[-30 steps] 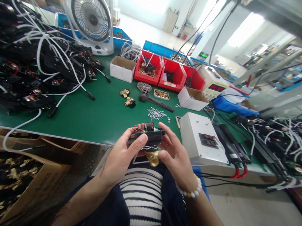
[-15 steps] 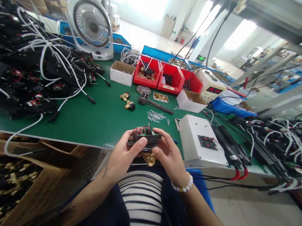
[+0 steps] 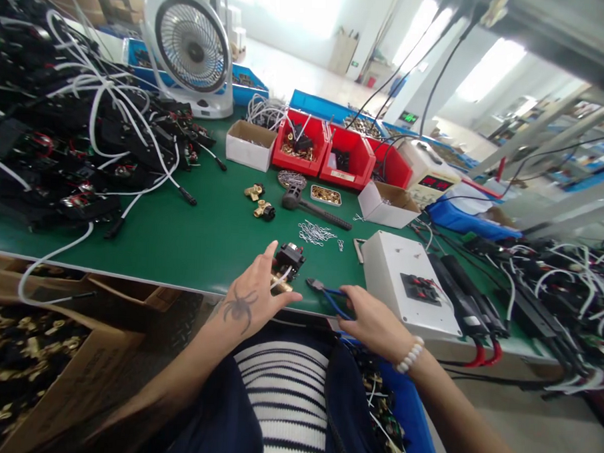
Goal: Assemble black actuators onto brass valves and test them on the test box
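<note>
A black valve unit point(image 3: 290, 258) with a brass fitting point(image 3: 281, 284) and a short white cable stands at the front edge of the green bench. My left hand point(image 3: 256, 292) is beside it, thumb and forefinger spread apart around its near side; whether the other fingers touch it is hidden. To the right, my right hand point(image 3: 373, 318) has its fingers on the blue handles of a pair of cutting pliers point(image 3: 331, 296), whose dark jaws point left toward the unit. Behind lie a pile of metal clips point(image 3: 316, 232), a black mallet point(image 3: 315, 210) and two brass fittings point(image 3: 264, 210).
Red bins point(image 3: 299, 146) and a white carton point(image 3: 250, 144) line the back, near a fan point(image 3: 193, 48). At right stands a grey box point(image 3: 404, 281) with switches. Cabled black units point(image 3: 60, 142) crowd the left. A blue crate point(image 3: 414, 418) sits below the bench edge.
The unit, held in both hands before, now stands on the bench, turned. My right hand has moved right onto the pliers, and my left hand has loosened and opened.
</note>
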`<action>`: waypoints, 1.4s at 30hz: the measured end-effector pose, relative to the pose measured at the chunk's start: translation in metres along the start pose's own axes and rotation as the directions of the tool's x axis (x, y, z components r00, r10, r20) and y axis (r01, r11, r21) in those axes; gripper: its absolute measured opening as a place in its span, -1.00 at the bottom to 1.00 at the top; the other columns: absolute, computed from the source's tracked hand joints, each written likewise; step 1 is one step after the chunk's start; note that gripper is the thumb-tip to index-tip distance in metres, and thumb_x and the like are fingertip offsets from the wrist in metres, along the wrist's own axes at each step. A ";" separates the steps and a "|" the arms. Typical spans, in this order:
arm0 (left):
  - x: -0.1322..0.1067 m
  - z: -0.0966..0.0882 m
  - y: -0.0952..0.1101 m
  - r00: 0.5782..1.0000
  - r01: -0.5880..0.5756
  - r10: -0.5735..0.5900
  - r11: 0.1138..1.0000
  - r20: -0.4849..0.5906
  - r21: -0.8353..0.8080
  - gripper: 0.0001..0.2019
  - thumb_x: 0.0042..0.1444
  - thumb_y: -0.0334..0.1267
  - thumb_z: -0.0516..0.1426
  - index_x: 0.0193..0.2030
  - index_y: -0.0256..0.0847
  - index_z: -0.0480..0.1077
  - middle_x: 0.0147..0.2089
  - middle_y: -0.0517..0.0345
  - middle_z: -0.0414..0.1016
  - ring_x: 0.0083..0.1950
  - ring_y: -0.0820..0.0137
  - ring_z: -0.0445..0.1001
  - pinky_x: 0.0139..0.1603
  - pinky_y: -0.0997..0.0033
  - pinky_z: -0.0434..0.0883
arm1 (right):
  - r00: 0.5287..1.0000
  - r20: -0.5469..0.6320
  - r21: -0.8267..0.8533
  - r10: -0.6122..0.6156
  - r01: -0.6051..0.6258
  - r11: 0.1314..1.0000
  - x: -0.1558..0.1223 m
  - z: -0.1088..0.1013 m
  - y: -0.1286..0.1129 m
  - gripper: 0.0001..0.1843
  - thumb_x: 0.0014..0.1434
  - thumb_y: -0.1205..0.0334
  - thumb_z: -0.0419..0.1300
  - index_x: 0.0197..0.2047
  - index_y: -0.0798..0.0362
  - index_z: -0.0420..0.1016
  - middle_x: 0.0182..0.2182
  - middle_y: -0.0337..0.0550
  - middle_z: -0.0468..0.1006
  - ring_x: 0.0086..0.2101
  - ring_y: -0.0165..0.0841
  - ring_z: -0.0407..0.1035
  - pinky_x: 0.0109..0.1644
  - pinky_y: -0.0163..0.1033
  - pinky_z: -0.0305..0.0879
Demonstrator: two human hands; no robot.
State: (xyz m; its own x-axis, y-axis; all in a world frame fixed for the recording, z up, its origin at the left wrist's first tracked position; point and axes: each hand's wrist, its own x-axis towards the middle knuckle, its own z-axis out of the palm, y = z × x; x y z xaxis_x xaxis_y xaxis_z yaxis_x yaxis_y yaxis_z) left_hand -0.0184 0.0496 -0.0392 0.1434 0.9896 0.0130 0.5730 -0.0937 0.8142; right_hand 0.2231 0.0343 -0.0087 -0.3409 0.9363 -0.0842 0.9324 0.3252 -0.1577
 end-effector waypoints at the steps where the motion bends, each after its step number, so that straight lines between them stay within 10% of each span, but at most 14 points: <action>1: -0.001 0.002 -0.003 1.000 -0.030 0.030 1.000 -0.003 0.010 -0.13 0.07 -0.04 0.26 0.43 -0.23 -0.04 0.15 -0.12 0.41 0.11 0.08 0.44 0.13 0.11 0.36 | 0.999 -0.054 0.060 0.009 -0.006 0.998 -0.003 -0.005 0.000 -0.62 0.04 0.38 0.21 -0.01 0.15 0.42 -0.28 -0.07 0.50 -0.32 -0.23 0.45 -0.25 -0.17 0.40; 7: 0.004 0.008 -0.017 0.992 -0.124 0.124 0.992 0.007 -0.030 -0.25 0.12 -0.17 0.16 0.43 -0.24 0.02 -0.04 -0.04 0.46 -0.02 0.16 0.44 0.08 0.14 0.37 | 0.794 -0.602 0.305 0.089 0.125 0.944 0.000 -0.013 -0.013 -0.84 0.22 0.29 0.07 -0.10 -0.01 0.31 -0.34 -0.20 0.38 -0.36 -0.30 0.34 -0.23 -0.19 0.33; 13: 0.008 0.000 -0.021 0.987 -0.148 0.152 0.986 0.044 -0.072 -0.28 0.11 -0.13 0.18 0.41 -0.16 0.09 -0.08 0.05 0.49 -0.05 0.20 0.47 0.07 0.19 0.38 | 0.934 -0.346 0.102 -0.085 0.128 0.987 0.026 0.006 -0.020 -0.72 0.05 0.48 0.04 -0.17 0.05 0.41 -0.36 -0.08 0.41 -0.32 -0.19 0.35 -0.23 -0.14 0.32; 18: 0.009 -0.001 -0.024 0.988 -0.139 0.145 0.986 0.060 -0.090 -0.26 0.11 -0.11 0.19 0.42 -0.15 0.08 -0.05 0.05 0.49 -0.07 0.22 0.47 0.05 0.22 0.38 | 0.853 -0.521 0.252 -0.031 0.188 0.949 0.025 0.000 -0.021 -0.76 0.15 0.43 0.05 -0.12 0.03 0.36 -0.30 -0.13 0.41 -0.34 -0.28 0.34 -0.22 -0.21 0.32; 23: 0.009 -0.001 -0.022 0.989 -0.129 0.136 0.987 0.065 -0.100 -0.28 0.09 -0.13 0.18 0.40 -0.19 0.13 -0.08 0.03 0.50 -0.05 0.18 0.47 0.07 0.17 0.37 | 0.965 -0.257 0.103 -0.047 0.076 0.992 0.028 0.008 -0.015 -0.73 0.03 0.51 0.10 -0.22 0.03 0.43 -0.39 -0.14 0.41 -0.37 -0.25 0.34 -0.28 -0.23 0.29; 28: 0.009 -0.001 -0.020 0.989 -0.116 0.125 0.987 0.075 -0.111 -0.27 0.09 -0.11 0.17 0.40 -0.23 0.11 -0.07 0.01 0.49 -0.05 0.18 0.46 0.09 0.16 0.36 | 0.931 -0.363 0.145 0.028 0.027 0.989 0.030 0.010 -0.015 -0.69 0.13 0.50 0.08 -0.06 0.09 0.42 -0.27 -0.08 0.43 -0.29 -0.26 0.38 -0.19 -0.23 0.33; 34: 0.010 -0.005 -0.020 0.993 -0.063 0.075 0.990 0.094 -0.126 -0.22 0.10 -0.07 0.16 0.43 -0.25 0.03 -0.05 0.00 0.52 -0.05 0.20 0.50 0.11 0.17 0.39 | 0.975 -0.215 0.100 0.048 -0.027 0.995 0.028 0.028 -0.014 -0.77 0.14 0.44 0.20 -0.11 0.04 0.49 -0.32 -0.15 0.50 -0.32 -0.27 0.43 -0.24 -0.25 0.38; 42: 0.027 0.010 0.011 0.984 0.127 -0.158 0.945 -0.082 -0.302 -0.23 -0.13 -0.15 0.36 0.26 -0.27 0.30 0.10 -0.19 0.45 0.20 -0.11 0.36 0.30 -0.11 0.16 | 0.911 -0.397 0.162 0.115 -0.054 0.985 0.016 0.042 -0.001 -0.51 0.21 0.04 0.30 0.08 0.21 0.50 0.04 0.25 0.46 0.07 0.11 0.32 0.17 0.21 0.30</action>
State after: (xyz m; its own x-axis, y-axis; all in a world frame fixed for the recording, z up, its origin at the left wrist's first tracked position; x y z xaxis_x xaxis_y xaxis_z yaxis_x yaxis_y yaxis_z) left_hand -0.0005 0.0743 -0.0357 -0.0155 0.9975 -0.0685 0.3164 0.0698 0.9461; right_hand 0.2119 0.0433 -0.0510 -0.1556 0.9426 0.2953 0.9175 0.2487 -0.3104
